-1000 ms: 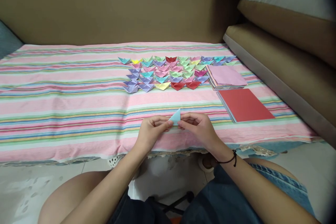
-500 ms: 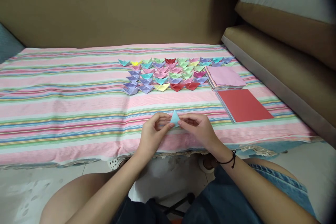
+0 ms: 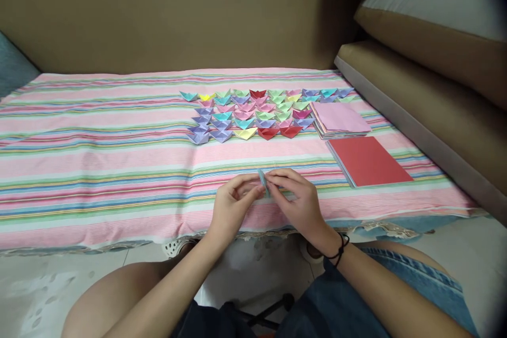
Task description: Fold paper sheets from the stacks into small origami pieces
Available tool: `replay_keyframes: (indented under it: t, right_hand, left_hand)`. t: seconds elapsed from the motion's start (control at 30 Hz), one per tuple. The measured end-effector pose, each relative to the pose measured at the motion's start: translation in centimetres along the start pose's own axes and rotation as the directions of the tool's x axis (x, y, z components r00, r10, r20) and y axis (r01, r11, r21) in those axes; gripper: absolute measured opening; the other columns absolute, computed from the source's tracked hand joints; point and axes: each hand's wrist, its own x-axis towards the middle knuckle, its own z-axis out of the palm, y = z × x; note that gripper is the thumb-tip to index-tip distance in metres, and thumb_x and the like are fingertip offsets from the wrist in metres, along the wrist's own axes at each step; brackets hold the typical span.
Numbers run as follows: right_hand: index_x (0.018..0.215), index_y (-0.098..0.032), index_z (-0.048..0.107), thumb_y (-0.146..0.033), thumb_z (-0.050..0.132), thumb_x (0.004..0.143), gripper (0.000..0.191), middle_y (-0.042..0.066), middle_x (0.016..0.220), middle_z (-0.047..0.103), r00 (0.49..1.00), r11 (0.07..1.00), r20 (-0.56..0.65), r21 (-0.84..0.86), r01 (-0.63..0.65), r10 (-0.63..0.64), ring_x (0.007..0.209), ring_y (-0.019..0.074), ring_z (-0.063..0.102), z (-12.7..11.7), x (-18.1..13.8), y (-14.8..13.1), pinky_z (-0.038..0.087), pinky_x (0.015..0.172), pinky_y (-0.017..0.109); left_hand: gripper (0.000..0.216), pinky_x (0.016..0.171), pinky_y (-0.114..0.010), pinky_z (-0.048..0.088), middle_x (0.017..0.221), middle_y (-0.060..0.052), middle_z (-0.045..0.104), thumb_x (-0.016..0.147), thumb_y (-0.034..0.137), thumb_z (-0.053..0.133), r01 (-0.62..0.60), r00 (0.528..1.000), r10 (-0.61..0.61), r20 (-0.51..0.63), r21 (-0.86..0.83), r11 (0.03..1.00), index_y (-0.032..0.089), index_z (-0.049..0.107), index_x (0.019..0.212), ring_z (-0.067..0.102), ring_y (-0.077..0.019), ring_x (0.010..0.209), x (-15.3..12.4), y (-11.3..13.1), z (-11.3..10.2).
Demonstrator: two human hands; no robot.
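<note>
A: Where is the light blue paper piece (image 3: 263, 179) at this moment?

B: Pinched between both hands, just above the near edge of the striped cloth (image 3: 99, 169) on the counter. The left hand (image 3: 232, 206) has thumb and forefinger closed on its left side; the right hand (image 3: 297, 198) is closed on its right side, fingers (image 3: 282, 175) curled over the top. Only a thin, edge-on sliver of paper shows.

A: Which step would you say that is?

B: A middle fold, I judge: the piece looks pressed flat, a crease being set. The next move calls for a firm pinch along the fold, corners kept aligned.

A: And around it?

B: Rows of finished paper boats (image 3: 257, 113) at twelve o'clock; a pink-topped paper stack (image 3: 341, 117) and a red-topped paper stack (image 3: 368, 159) at about two o'clock.
</note>
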Motion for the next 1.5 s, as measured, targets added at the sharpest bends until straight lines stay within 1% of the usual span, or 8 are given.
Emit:
replay_keyframes:
  t: [0.23, 0.4, 0.63, 0.8, 1.03, 1.23, 1.43, 1.5]
  right_hand:
    - [0.089, -0.025, 0.073, -0.026, 0.065, 0.079, 0.013, 0.006, 0.093, 0.07, 0.99, 0.976, 0.001, 0.167, -0.136, 0.138, 0.087, 0.0212, 0.066, 0.2, 0.4, -0.2, 0.057, 0.075, 0.035]
    - [0.091, -0.023, 0.074, -0.03, 0.072, 0.073, 0.02, 0.006, 0.09, 0.07, 0.966, 0.907, 0.071, 0.331, -0.26, 0.25, 0.08, 0.0204, 0.068, 0.6, 0.9, -0.4, 0.059, 0.069, 0.033]
    - [0.09, -0.023, 0.074, -0.027, 0.071, 0.073, 0.018, 0.005, 0.088, 0.071, 0.961, 0.91, 0.097, 0.31, -0.275, 0.257, 0.077, 0.0198, 0.068, 0.7, 1.1, -0.6, 0.06, 0.066, 0.032]
    - [0.094, -0.023, 0.073, -0.025, 0.064, 0.078, 0.019, 0.005, 0.096, 0.073, 0.961, 0.915, 0.089, 0.293, -0.278, 0.263, 0.088, 0.0214, 0.068, 0.4, 1.0, -0.5, 0.059, 0.076, 0.034]
    - [0.099, -0.024, 0.072, -0.019, 0.059, 0.079, 0.024, 0.004, 0.101, 0.072, 0.976, 0.951, 0.076, 0.223, -0.215, 0.202, 0.089, 0.0197, 0.068, -0.1, 0.9, -0.2, 0.058, 0.075, 0.031]
    - [0.093, -0.026, 0.073, -0.014, 0.056, 0.079, 0.025, 0.004, 0.099, 0.072, 0.987, 0.968, 0.079, 0.199, -0.15, 0.137, 0.097, 0.0206, 0.066, -0.4, 1.1, -0.2, 0.057, 0.077, 0.032]
    - [0.091, -0.025, 0.074, -0.022, 0.061, 0.079, 0.017, 0.005, 0.099, 0.071, 0.973, 0.927, 0.126, 0.303, -0.222, 0.192, 0.1, 0.0222, 0.065, -0.4, 0.9, 0.2, 0.057, 0.078, 0.034]
    - [0.088, -0.025, 0.074, -0.025, 0.066, 0.076, 0.014, 0.005, 0.098, 0.071, 0.967, 0.912, 0.127, 0.326, -0.25, 0.219, 0.1, 0.0227, 0.064, -0.2, 0.8, 0.5, 0.059, 0.076, 0.034]
  left_hand:
    - [0.027, 0.078, -0.03, 0.055, 0.091, -0.006, 0.073, 0.068, 0.029, 0.076, 0.011, 1.0, -0.011, 0.006, -0.043, 0.999, 0.015, 0.069, 0.091, 0.068, -0.0199, 0.086, 0.2, 0.2, -0.3]
    - [0.024, 0.078, -0.029, 0.055, 0.089, -0.006, 0.074, 0.069, 0.03, 0.075, -0.036, 0.998, 0.04, -0.052, 0.071, 0.997, 0.015, 0.071, 0.088, 0.068, -0.0198, 0.084, 0.2, 0.5, -0.8]
    - [0.027, 0.075, -0.029, 0.056, 0.092, -0.006, 0.073, 0.071, 0.032, 0.073, -0.074, 0.996, 0.077, -0.04, 0.072, 0.995, 0.016, 0.07, 0.093, 0.068, -0.0208, 0.087, 0.2, 1.0, -0.9]
    - [0.021, 0.073, -0.029, 0.055, 0.091, -0.005, 0.073, 0.076, 0.03, 0.067, -0.147, 0.988, 0.155, -0.018, 0.24, 0.96, 0.018, 0.072, 0.092, 0.067, -0.0194, 0.081, 0.2, 0.8, -1.1]
    - [0.02, 0.078, -0.029, 0.054, 0.098, -0.006, 0.07, 0.072, 0.021, 0.067, -0.232, 0.972, 0.236, 0.016, 0.268, 0.935, 0.02, 0.073, 0.091, 0.064, -0.0202, 0.093, 0.5, 0.7, -1.3]
    - [0.019, 0.074, -0.029, 0.054, 0.103, -0.007, 0.065, 0.07, 0.017, 0.066, -0.192, 0.981, 0.189, 0.033, 0.18, 0.965, 0.021, 0.074, 0.088, 0.06, -0.0224, 0.101, 0.4, 0.6, -1.4]
    - [0.015, 0.082, -0.031, 0.051, 0.106, -0.008, 0.063, 0.076, 0.027, 0.064, -0.123, 0.992, 0.123, 0.015, 0.253, 0.96, 0.021, 0.075, 0.083, 0.057, -0.0233, 0.106, 0.1, 1.4, -1.1]
    - [0.015, 0.084, -0.031, 0.051, 0.104, -0.008, 0.062, 0.072, 0.03, 0.07, -0.121, 0.992, 0.123, 0.009, 0.239, 0.963, 0.019, 0.074, 0.08, 0.058, -0.023, 0.104, 0.1, 1.3, -1.0]
